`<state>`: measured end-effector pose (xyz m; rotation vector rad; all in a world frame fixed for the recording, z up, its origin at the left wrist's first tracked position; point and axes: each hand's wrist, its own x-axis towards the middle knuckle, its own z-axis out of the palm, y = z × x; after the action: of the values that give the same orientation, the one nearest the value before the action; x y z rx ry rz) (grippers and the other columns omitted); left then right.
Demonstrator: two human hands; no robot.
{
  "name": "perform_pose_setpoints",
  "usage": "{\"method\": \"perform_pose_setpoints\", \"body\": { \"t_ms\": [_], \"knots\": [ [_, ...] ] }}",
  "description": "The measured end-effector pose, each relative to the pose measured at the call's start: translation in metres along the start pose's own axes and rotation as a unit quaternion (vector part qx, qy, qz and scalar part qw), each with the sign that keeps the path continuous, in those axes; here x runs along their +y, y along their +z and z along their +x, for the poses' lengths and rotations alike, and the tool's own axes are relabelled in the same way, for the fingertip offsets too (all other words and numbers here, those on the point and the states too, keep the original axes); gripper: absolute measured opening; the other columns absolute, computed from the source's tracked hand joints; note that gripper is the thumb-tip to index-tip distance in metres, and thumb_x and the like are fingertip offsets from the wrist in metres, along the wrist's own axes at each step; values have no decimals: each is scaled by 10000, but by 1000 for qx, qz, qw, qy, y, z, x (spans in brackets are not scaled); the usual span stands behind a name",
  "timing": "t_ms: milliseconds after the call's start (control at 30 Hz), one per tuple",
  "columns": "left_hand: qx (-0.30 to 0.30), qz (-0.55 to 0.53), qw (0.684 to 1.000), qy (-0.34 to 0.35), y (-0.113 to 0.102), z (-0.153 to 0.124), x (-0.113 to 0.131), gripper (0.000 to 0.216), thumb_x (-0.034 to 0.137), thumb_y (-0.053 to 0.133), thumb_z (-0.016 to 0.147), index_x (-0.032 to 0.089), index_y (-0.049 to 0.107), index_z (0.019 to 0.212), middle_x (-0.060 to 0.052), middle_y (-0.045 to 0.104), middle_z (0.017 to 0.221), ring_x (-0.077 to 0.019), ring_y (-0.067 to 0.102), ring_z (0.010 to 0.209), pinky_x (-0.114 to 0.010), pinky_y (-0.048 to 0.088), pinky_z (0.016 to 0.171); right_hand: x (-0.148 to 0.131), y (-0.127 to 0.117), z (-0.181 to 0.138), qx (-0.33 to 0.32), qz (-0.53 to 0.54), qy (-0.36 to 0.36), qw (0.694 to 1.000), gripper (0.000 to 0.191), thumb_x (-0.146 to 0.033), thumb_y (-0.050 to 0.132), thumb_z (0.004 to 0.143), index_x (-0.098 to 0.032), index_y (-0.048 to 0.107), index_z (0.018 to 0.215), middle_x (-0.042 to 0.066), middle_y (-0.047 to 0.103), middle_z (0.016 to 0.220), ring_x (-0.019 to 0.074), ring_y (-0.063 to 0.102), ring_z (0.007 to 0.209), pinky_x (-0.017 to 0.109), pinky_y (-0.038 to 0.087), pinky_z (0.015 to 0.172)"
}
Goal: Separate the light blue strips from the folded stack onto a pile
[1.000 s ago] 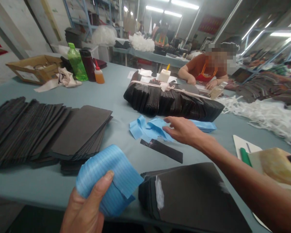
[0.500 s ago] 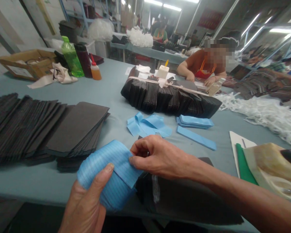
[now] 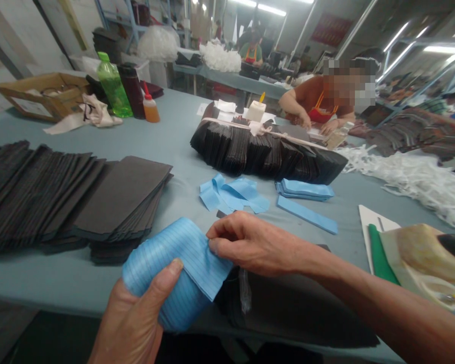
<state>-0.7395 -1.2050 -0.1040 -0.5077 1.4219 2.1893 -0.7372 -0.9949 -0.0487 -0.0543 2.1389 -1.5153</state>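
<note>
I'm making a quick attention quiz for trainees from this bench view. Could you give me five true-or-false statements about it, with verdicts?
1. The left hand holds a blue striped bundle. True.
2. The right hand rests on the green bottle. False: its fingers are at the bundle's edge.
3. The red-tipped bottle stands right of the dark bottle in the picture. True.
4. The tied black stack lies nearer the person than the crumpled blue strips. False: it lies beyond them.
5. The green bottle has its cap on. True.
</note>
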Motion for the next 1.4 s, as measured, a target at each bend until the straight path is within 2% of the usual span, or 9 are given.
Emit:
{"method": "perform_pose_setpoints", "body": {
  "t_ms": [133,267,400,633,767,933,1167,1267,1400],
  "knots": [
    [-17,-5,1000,10,-3,2,-2,426,145,992,605,255,888,1004,-43,902,1034,-384,817,1150,-447,665,1000,2,-1,-1,-9,1,-1,1000,153,-172,554,939,-209,596,797,-65,449,686,127,382,618,293,305,576],
    [-16,-1,1000,17,-4,1,-2,435,150,987,628,241,888,1042,-50,898,996,-378,819,1135,-434,673,976,1,-1,0,38,9,-12,999,111,-262,620,982,-199,654,898,-44,531,730,146,481,675,284,372,610],
    [-11,34,999,19,-3,1,-1,496,221,1011,599,216,892,1080,-91,892,1107,-404,803,1164,-437,682,957,1,5,4,69,42,-15,997,171,-309,781,886,-185,682,951,-32,636,793,143,564,715,264,431,622],
    [-10,33,999,6,-4,2,1,664,276,1087,451,218,894,1084,-99,889,1045,-437,791,1151,-445,705,890,2,9,3,48,2,-15,999,103,-195,607,927,-190,630,826,-70,525,684,106,448,614,266,338,537],
    [-35,49,998,29,-8,3,-4,650,333,1088,532,237,885,1142,-75,882,959,-404,802,1135,-397,703,861,3,7,2,39,5,-16,999,131,-184,578,929,-200,595,800,-83,455,656,104,392,600,281,297,527],
    [-54,48,996,43,-11,4,-11,518,259,985,712,249,869,1217,-65,886,1151,-355,803,1159,-364,676,932,0,10,-1,40,-34,-27,998,211,-131,531,918,-213,512,724,-84,375,631,103,345,590,295,269,517],
    [1,0,1000,4,-1,1,-1,636,299,1012,615,202,851,1222,-114,886,1126,-439,815,1137,-463,698,922,-7,13,-3,57,-75,-43,995,293,-98,499,911,-226,380,675,-82,309,604,101,317,570,299,251,504],
    [-14,38,999,6,-5,6,-2,744,248,1031,583,215,825,1297,-104,884,1124,-432,824,1115,-462,701,911,-8,13,-3,56,-84,-43,994,292,-106,494,917,-227,384,676,-83,315,595,99,321,558,297,248,497],
    [-47,54,997,0,-11,7,-4,679,214,1007,628,228,834,1284,-82,884,1129,-413,810,1162,-432,697,927,-7,12,-3,44,-78,-37,995,285,-116,491,941,-222,423,686,-84,350,596,95,340,550,289,254,497]
  ]
}}
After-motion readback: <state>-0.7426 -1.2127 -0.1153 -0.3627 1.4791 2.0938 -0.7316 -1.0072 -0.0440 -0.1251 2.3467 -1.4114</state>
